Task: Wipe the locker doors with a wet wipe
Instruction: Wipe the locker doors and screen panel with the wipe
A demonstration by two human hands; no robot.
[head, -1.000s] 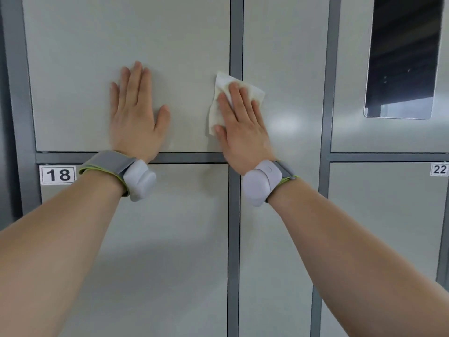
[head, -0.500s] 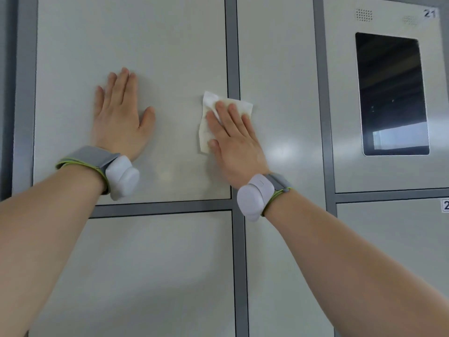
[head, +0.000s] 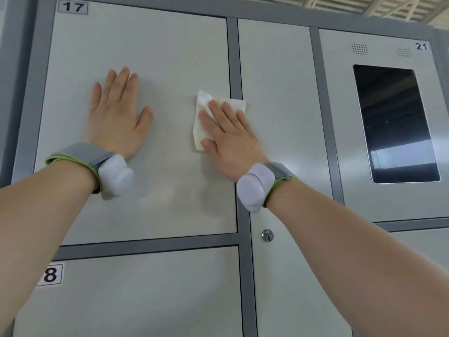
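Working up door 17 [head: 170, 57] versus a second ago, we press the wet wipe [head: 199, 117] at its right edge under flat right hand [head: 228, 139], left hand [head: 116, 117] spread flat alongside; top strip probably unwiped.

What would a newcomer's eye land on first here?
Two bare hands lie flat on the pale grey metal locker door numbered 17: the left hand at its middle, the right hand pressing a crumpled white wet wipe against its right edge. Far right, a dark glossy rectangular screen sits in door 21.
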